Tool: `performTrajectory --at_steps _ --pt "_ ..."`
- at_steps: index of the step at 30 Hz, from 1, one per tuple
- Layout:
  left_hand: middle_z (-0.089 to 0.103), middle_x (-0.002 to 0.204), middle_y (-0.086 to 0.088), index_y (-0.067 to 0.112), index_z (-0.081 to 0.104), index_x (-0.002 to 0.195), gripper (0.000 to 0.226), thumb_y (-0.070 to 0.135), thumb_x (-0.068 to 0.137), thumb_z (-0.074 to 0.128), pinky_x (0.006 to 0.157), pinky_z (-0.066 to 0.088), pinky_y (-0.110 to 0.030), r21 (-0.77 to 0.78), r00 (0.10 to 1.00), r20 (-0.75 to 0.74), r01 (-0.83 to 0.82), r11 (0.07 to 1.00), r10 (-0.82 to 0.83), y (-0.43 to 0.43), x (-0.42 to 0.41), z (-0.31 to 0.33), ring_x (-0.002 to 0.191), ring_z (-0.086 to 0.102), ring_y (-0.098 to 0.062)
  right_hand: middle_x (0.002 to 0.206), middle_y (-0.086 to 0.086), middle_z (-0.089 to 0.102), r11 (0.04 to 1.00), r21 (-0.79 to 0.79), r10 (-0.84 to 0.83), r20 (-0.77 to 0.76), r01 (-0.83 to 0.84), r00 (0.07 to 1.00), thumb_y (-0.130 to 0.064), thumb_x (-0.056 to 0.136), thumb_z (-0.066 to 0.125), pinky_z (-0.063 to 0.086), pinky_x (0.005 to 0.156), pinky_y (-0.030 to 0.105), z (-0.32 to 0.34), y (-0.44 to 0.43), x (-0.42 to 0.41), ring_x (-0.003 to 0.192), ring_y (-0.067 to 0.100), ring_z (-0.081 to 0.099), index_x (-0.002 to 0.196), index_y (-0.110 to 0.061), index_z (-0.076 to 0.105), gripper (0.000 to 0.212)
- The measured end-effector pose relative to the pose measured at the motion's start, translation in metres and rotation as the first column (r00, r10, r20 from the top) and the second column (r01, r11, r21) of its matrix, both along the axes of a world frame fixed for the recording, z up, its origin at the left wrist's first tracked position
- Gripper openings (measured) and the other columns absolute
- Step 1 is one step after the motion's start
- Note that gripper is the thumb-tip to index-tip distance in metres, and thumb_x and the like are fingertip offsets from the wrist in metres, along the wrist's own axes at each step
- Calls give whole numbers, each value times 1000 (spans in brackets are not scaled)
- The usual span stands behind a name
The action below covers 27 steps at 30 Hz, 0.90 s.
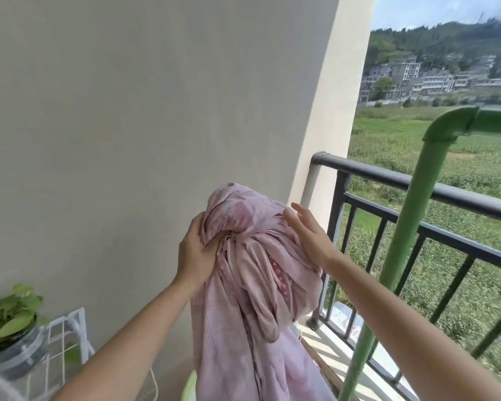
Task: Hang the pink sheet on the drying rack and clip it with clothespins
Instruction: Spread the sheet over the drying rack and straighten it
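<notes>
The left hand [195, 250] grips a bunched fold of the thin, crumpled pink sheet [252, 273], held up in a soft wad before the wall, while the right hand [307, 233] lies flat-fingered against its side, near the smooth green tubular drying rack [408, 215].

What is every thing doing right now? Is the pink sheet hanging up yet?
pink sheet: bunched up, held in the air, not hung on the rack yet
left hand: grips the bunched top of the sheet
right hand: open, fingers straight, at the sheet's right side
drying rack: green pipe, upright, no sheet on it
plant: leafy, standing in a clear jar
</notes>
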<state>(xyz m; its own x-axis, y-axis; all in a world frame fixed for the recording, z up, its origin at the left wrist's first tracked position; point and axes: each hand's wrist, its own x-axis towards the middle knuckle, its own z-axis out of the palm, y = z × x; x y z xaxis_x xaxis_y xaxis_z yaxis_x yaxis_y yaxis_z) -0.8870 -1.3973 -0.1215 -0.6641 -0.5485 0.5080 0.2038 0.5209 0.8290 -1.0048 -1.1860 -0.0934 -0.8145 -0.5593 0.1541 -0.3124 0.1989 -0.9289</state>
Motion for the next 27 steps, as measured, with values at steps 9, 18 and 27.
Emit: performTrajectory --at_steps 9,18,27 --pt "65 95 1 13 56 106 24 29 90 64 75 47 -27 302 971 -98 -180 936 219 14 -12 6 85 62 -12 150 -7 41 978 -207 45 312 22 949 -48 49 96 40 111 40 -73 -12 31 133 12 47 153 -36 0 142" --pt "63 107 17 34 54 111 37 33 80 75 87 48 -15 51 935 346 63 997 -77 -17 31 -25 104 61 0 75 -4 75 930 -256 -290 -71 264 954 -23 76 66 61 67 42 46 -11 0 77 18 72 84 -24 73 11" --pt "20 155 13 40 6 150 112 87 61 53 113 20 -28 -16 992 50 120 993 -119 41 11 42 143 18 0 67 3 69 905 390 -29 -340 169 940 -25 69 57 47 48 25 109 -57 16 62 23 64 76 -12 69 19"
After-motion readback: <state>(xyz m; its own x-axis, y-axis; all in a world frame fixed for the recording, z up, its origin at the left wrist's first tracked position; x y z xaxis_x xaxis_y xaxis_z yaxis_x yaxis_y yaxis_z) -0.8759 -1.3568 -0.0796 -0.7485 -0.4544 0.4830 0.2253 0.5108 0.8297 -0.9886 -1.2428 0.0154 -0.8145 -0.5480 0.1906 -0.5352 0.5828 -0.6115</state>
